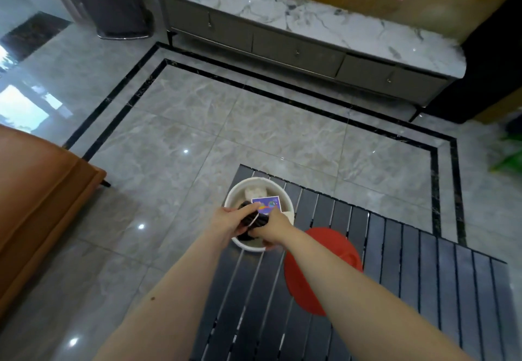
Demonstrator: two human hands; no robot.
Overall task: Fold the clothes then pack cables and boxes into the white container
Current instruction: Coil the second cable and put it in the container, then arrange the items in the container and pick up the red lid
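Low centre of the frame: a round white tub point(285, 199) at the near-left corner of a dark slatted bench point(423, 276). Inside, a pale lump at the back, a small purple-and-blue box point(268, 204) lying flat, and a dark ribbed bundle point(255, 221) crossed by a thin white cord. Left hand point(228, 219) and right hand point(272, 229) both over the tub, each grip curled around the dark bundle. Just right, touching the bench, a red lid point(316, 250). Upper frame: a grey marble-topped cabinet point(296, 52).

Glossy marble-look floor tiles point(226, 123), matt dark slatted table point(423, 270), smooth white plastic container point(288, 201), red plastic lid point(305, 281).
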